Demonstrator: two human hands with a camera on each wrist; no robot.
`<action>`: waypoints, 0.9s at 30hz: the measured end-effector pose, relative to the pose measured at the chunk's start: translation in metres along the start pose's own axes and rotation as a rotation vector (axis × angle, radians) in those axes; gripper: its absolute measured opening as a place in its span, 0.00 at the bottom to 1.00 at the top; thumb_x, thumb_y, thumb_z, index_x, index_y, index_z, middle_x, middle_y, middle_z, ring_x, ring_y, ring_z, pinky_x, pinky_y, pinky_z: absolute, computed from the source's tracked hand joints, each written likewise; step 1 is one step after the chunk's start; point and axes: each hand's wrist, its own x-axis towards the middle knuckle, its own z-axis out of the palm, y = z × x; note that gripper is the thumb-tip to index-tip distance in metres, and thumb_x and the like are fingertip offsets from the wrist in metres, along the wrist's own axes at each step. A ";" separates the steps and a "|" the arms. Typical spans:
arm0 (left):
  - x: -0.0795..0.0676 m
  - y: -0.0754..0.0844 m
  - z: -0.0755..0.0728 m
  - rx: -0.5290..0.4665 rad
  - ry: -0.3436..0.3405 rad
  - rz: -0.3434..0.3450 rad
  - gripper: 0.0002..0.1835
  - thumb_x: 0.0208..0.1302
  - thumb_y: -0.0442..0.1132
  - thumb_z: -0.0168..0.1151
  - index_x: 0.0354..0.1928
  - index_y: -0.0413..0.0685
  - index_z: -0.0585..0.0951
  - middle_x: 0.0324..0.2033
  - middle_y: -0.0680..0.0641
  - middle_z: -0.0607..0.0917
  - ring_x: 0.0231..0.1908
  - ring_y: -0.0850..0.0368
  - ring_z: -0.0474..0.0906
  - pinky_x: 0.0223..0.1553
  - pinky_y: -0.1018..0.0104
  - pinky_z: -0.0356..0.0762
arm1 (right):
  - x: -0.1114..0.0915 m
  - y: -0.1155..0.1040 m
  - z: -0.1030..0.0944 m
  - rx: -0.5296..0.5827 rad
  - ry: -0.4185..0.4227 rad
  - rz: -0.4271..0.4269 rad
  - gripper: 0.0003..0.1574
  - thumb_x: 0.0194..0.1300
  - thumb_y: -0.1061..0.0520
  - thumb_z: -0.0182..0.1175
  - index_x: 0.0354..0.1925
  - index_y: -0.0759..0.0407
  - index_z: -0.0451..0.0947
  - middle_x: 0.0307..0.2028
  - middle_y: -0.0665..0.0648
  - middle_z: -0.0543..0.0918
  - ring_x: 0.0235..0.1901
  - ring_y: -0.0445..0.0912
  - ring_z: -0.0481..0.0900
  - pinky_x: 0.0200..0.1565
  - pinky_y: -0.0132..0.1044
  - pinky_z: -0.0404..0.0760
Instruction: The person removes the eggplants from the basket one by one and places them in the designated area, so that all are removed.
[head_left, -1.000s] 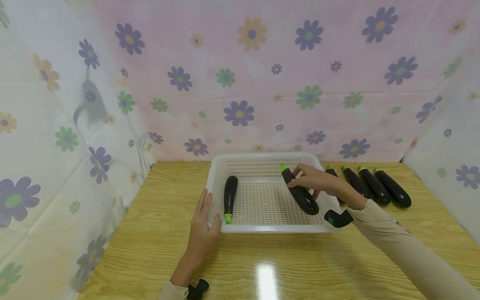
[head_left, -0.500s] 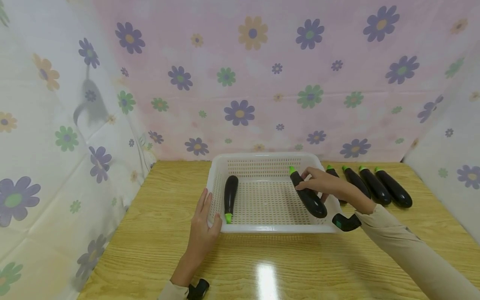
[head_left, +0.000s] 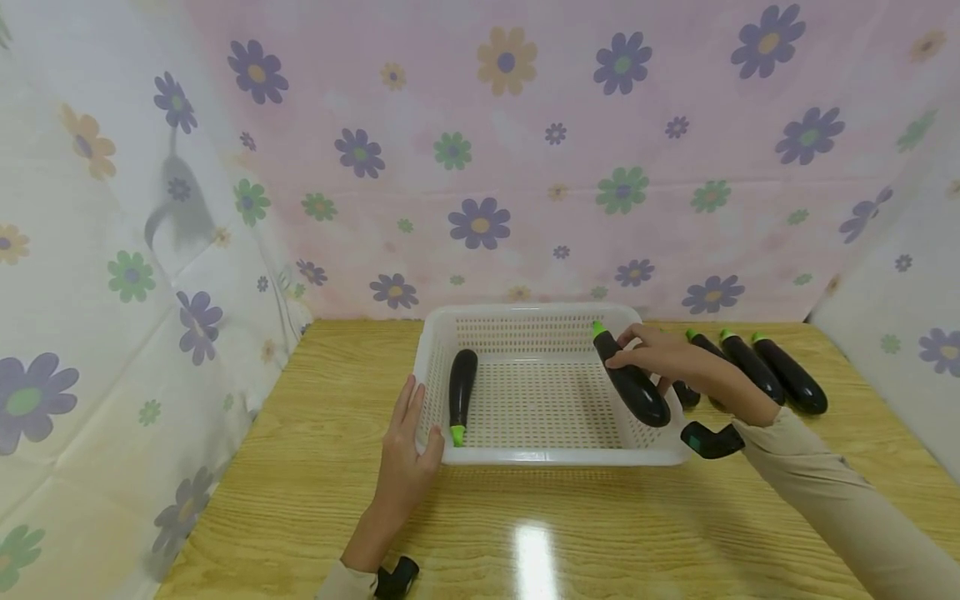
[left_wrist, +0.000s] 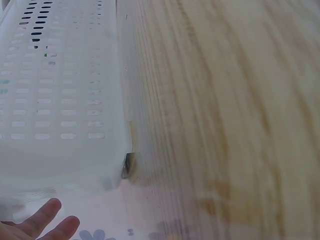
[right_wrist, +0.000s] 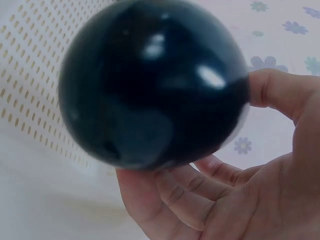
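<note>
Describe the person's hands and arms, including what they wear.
The left hand and right hand are ungloved. Beige fabric covers each arm: left sleeve, right sleeve. A black device sits at each wrist: left device, right device, the latter showing a small green patch.

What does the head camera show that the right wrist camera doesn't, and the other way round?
Only the head view shows the left grip against the left side of the white basket, the eggplant lying inside it, and the row of eggplants on the table.

Only the right wrist view shows the palm side of the right grip.

Both show the held eggplant, the right grip around it, part of the basket and the flowered cloth.
</note>
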 end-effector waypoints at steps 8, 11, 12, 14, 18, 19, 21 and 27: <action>0.000 0.000 0.000 -0.001 -0.003 -0.006 0.32 0.60 0.32 0.54 0.67 0.31 0.62 0.70 0.39 0.57 0.66 0.45 0.60 0.56 0.48 0.67 | -0.011 0.003 -0.010 -0.012 0.034 -0.039 0.42 0.66 0.41 0.54 0.65 0.66 0.54 0.55 0.70 0.64 0.30 0.52 0.71 0.28 0.47 0.76; 0.000 0.001 0.000 -0.006 -0.006 -0.011 0.32 0.60 0.32 0.54 0.67 0.31 0.62 0.70 0.39 0.57 0.66 0.45 0.60 0.56 0.48 0.67 | -0.013 0.006 -0.014 -0.033 0.038 -0.022 0.42 0.67 0.40 0.53 0.65 0.64 0.54 0.54 0.69 0.66 0.27 0.52 0.72 0.29 0.47 0.76; 0.000 0.001 -0.001 -0.007 -0.007 -0.012 0.32 0.60 0.32 0.54 0.67 0.31 0.62 0.70 0.39 0.57 0.66 0.45 0.60 0.56 0.48 0.67 | -0.014 0.007 -0.016 -0.038 0.040 -0.012 0.42 0.66 0.39 0.53 0.65 0.64 0.54 0.53 0.69 0.67 0.26 0.52 0.72 0.29 0.47 0.76; 0.000 0.001 -0.001 -0.010 -0.008 -0.014 0.32 0.60 0.32 0.55 0.67 0.31 0.62 0.70 0.40 0.57 0.66 0.45 0.60 0.57 0.48 0.66 | -0.016 0.007 -0.017 -0.048 0.046 0.010 0.43 0.65 0.38 0.53 0.65 0.63 0.53 0.54 0.70 0.67 0.30 0.53 0.74 0.31 0.46 0.77; 0.000 0.001 -0.001 -0.010 -0.008 -0.014 0.32 0.60 0.32 0.55 0.67 0.31 0.62 0.70 0.40 0.57 0.66 0.46 0.60 0.57 0.48 0.66 | -0.019 0.009 -0.021 -0.044 0.054 0.036 0.47 0.65 0.37 0.54 0.66 0.65 0.51 0.58 0.72 0.64 0.46 0.58 0.74 0.36 0.45 0.79; 0.000 0.001 -0.001 -0.009 -0.008 -0.015 0.32 0.60 0.32 0.55 0.67 0.31 0.62 0.70 0.40 0.57 0.66 0.46 0.60 0.56 0.48 0.67 | -0.019 0.010 -0.021 -0.044 0.054 0.039 0.46 0.65 0.37 0.54 0.66 0.65 0.51 0.60 0.73 0.63 0.49 0.60 0.72 0.37 0.45 0.79; 0.000 0.001 -0.001 -0.004 -0.007 -0.015 0.32 0.60 0.32 0.55 0.67 0.31 0.62 0.70 0.40 0.57 0.66 0.46 0.60 0.56 0.48 0.67 | -0.021 0.011 -0.023 -0.037 0.062 0.047 0.46 0.65 0.38 0.54 0.66 0.66 0.51 0.60 0.74 0.62 0.51 0.61 0.71 0.37 0.46 0.79; 0.000 0.001 0.000 0.008 -0.004 -0.015 0.32 0.60 0.32 0.54 0.67 0.31 0.62 0.70 0.40 0.58 0.65 0.45 0.61 0.56 0.47 0.67 | -0.024 0.020 -0.031 -0.037 0.090 0.051 0.47 0.65 0.40 0.54 0.66 0.69 0.51 0.60 0.77 0.61 0.47 0.59 0.74 0.38 0.47 0.80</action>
